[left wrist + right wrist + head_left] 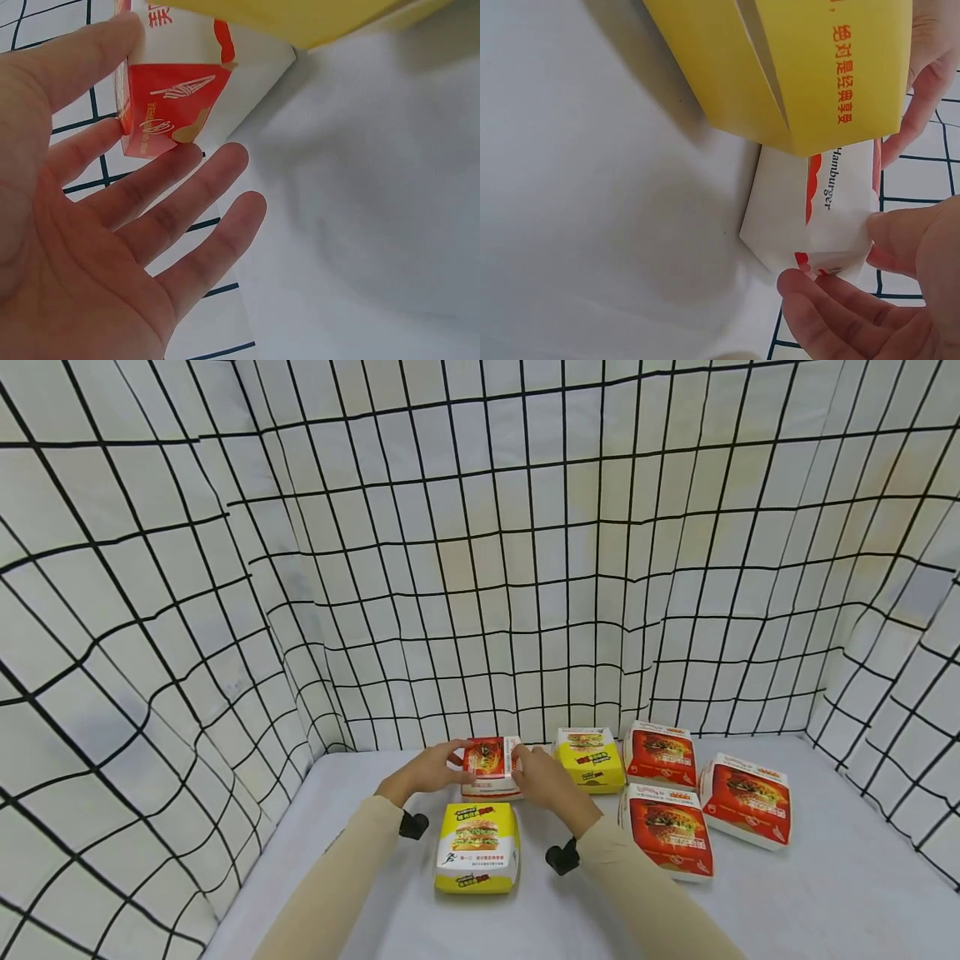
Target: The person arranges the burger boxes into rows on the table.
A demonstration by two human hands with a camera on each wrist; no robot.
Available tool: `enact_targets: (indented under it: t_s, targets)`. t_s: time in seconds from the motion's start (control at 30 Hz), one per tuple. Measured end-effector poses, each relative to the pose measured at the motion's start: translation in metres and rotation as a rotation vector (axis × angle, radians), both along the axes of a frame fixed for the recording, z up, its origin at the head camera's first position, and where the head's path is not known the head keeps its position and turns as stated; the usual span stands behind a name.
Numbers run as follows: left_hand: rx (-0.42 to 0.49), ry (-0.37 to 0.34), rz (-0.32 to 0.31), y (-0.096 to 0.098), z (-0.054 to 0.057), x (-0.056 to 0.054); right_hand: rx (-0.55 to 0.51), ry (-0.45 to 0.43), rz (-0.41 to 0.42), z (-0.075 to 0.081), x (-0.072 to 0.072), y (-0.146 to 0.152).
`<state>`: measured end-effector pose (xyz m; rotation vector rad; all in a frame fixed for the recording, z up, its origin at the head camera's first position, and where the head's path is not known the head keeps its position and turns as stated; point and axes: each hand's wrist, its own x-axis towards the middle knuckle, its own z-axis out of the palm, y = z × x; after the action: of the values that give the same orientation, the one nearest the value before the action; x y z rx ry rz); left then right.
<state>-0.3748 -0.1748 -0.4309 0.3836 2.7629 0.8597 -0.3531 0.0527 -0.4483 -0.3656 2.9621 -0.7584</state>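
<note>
A red-and-white hamburger box (489, 758) stands near the far edge of the table, between both hands. My left hand (429, 768) holds its left end, the thumb over the top; in the left wrist view the other fingers spread along the red end flap (172, 105). At the opposite end, my right hand (546, 781) grips the box with thumb on top and fingertips under the side flap, as the right wrist view shows. A yellow-and-white burger box (477, 847) sits closer to me, between the forearms, and covers part of the red-and-white box in both wrist views.
Another yellow burger box (590, 760) stands just right of my right hand. Beyond it are three more red-and-white boxes, one at the back (660, 753), one in front (670, 831), one farther right (747, 799). A black-grid white wall (480, 610) encloses the white table (840, 877).
</note>
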Motion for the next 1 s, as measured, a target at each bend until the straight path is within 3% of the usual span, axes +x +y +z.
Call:
enact_targets:
  t_s: [0.43, 1.0]
  targets:
    - [0.009, 0.023, -0.009, -0.0048, 0.0012, -0.0003, -0.026, 0.001, 0.033, 0.0003, 0.0060, -0.0016]
    - [0.013, 0.036, -0.004, -0.0049, -0.0021, -0.0008, -0.028, -0.011, 0.013, -0.0023, 0.0098, -0.0023]
